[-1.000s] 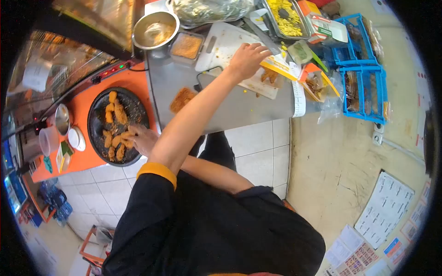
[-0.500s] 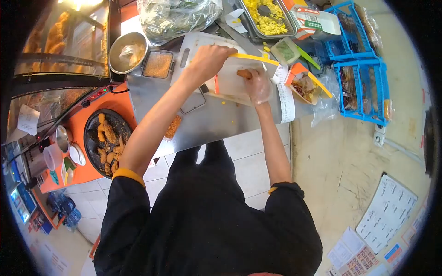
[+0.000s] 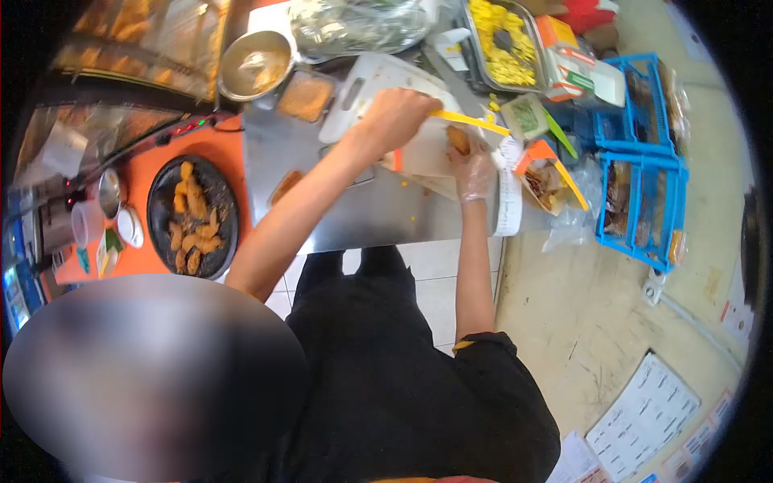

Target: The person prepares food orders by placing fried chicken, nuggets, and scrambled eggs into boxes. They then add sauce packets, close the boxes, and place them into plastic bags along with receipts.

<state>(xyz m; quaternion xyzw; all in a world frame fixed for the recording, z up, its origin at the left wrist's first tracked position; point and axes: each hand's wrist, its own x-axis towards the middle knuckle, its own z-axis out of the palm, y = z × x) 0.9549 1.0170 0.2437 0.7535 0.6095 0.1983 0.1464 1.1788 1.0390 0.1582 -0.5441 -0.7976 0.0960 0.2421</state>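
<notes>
My left hand (image 3: pixel 400 114), bare, is closed on the yellow rim of an open white paper food box (image 3: pixel 427 157) with an orange corner. My right hand (image 3: pixel 469 169), in a clear plastic glove, pinches a brown fried piece (image 3: pixel 458 140) over the inside of that box. The piece stands tilted, its upper end clear of the fingers. Right of the gloved hand is a second food box (image 3: pixel 547 183) with orange and yellow edges and food inside. A long printed receipt (image 3: pixel 508 197) lies between the two boxes.
Behind the hands lies a white cutting board (image 3: pixel 372 74). A metal bowl (image 3: pixel 256 66) and a tub of orange crumbs (image 3: pixel 306 97) stand left. A tray of yellow food (image 3: pixel 503 44) and blue baskets (image 3: pixel 640 153) stand right. A black pan (image 3: pixel 165 233) holds fried pieces. A blurred patch hides the lower left.
The view has shifted. The fried piece has turned from lying sideways to more upright in my right hand. My left hand still holds the yellow rim.
</notes>
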